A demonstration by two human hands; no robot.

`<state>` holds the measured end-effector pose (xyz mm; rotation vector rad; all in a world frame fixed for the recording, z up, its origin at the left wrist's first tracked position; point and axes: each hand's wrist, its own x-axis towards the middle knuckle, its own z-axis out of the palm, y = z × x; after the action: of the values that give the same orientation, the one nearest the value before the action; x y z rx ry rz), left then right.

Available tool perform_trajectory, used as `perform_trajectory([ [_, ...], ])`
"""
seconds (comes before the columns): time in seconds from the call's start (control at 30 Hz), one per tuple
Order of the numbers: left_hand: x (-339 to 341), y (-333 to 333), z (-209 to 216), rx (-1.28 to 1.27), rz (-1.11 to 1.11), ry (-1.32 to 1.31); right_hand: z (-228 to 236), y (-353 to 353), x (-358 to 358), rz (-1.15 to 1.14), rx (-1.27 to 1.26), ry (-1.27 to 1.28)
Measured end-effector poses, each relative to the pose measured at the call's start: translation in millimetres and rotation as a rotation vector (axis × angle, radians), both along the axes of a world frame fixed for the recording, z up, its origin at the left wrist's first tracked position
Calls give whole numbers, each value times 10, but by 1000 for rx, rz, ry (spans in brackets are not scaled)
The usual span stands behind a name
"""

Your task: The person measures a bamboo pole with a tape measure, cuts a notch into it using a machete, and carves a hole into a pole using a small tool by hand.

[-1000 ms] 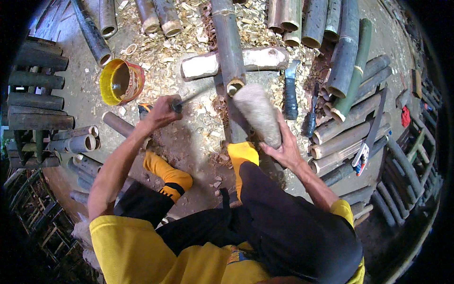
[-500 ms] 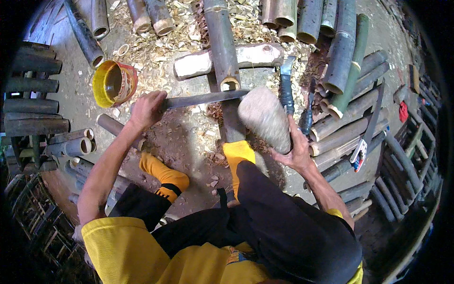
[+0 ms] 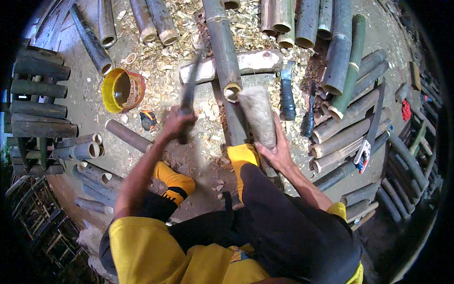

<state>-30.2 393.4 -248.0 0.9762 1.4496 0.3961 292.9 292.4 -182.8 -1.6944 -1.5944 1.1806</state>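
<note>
My left hand [image 3: 178, 123] is closed around the handle of a long knife [image 3: 191, 80], whose blade points up and away and is smeared by motion. My right hand [image 3: 279, 151] grips the lower end of a pale, rough, tapered block [image 3: 259, 116]; stone or wood I cannot tell. The block leans beside the open cut end of a dark bamboo tube [image 3: 221, 42], which lies across a pale log [image 3: 257, 62]. Below that end another dark length [image 3: 236, 125] runs down to my yellow-socked foot [image 3: 241, 155].
A yellow-rimmed bucket [image 3: 111, 90] and a tape measure [image 3: 148, 120] are on the left. To the right lie a broad-bladed chopper [image 3: 287, 90], a dark-handled tool [image 3: 308, 113] and a handsaw [image 3: 371, 132]. Bamboo pieces [image 3: 336, 57] and wood shavings [image 3: 189, 23] surround me.
The knife has swung from lying level against the block's top to pointing upward, apart from it. My left hand has moved right; my right hand has shifted left, and the block has turned more upright.
</note>
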Motion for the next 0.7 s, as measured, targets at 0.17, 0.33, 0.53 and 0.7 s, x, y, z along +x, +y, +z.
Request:
perform_trajectory([
  [0.17, 1279, -45, 345, 198, 344, -296, 29, -688, 496, -93, -282, -289],
  [0.33, 2001, -489, 1138, 216, 0, -461, 651, -357, 124, -64, 103, -133],
  [0.53, 1946, -454, 1360, 357, -612, -81, 386, -1090, 975, -884, 73, -215],
  [0.7, 511, 471, 1695, 477, -817, 488, 160, -1363, 1925, -808, -272, -676],
])
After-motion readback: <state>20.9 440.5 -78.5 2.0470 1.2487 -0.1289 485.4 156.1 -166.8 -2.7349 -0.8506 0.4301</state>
